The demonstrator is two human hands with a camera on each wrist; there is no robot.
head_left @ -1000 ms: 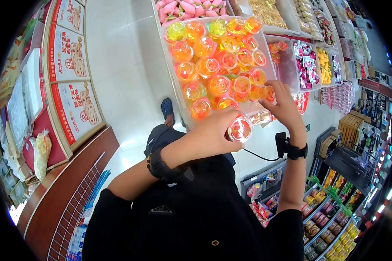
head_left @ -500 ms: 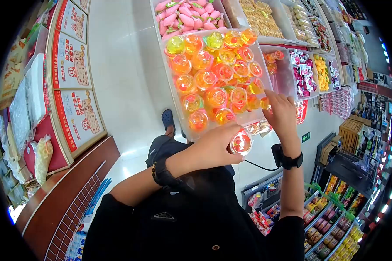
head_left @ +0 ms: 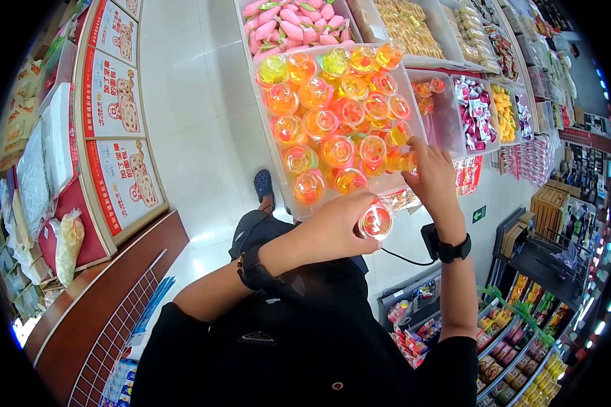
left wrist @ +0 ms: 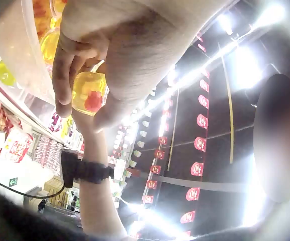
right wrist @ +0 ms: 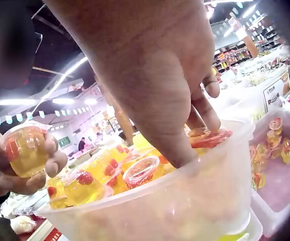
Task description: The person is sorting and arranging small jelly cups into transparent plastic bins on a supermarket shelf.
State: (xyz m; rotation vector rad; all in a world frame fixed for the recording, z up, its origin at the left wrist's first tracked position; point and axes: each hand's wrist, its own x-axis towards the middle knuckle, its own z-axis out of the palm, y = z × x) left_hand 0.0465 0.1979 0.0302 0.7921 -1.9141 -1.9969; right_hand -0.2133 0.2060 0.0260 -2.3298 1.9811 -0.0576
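My left hand (head_left: 326,227) grips a fruit jelly cup (head_left: 375,222) in front of my body, its clear round lid facing up. In the left wrist view, that cup (left wrist: 88,93) shows yellow jelly with a red piece inside. My right hand (head_left: 433,176) reaches over the right rim of a translucent plastic bin (head_left: 385,182) heaped with yellow and orange jelly cups. Its thumb and fingers hold another jelly cup (head_left: 398,161) by that rim. In the right wrist view, the red-edged lid of this cup (right wrist: 212,139) shows under the fingers, its lower part hidden.
Pink wrapped sweets (head_left: 295,24) fill the bin beyond. To the right, a bin with a few jelly cups (head_left: 428,88) stands beside purple-and-white wrapped sweets (head_left: 474,112). A counter with red-and-white posters (head_left: 119,102) lines the left of the aisle, with a wire rack (head_left: 119,332) nearer.
The head view has tilted, so the bins sit slightly lower. My right hand shifts a little at the bin's right rim, around the cup there. The left hand keeps its grip.
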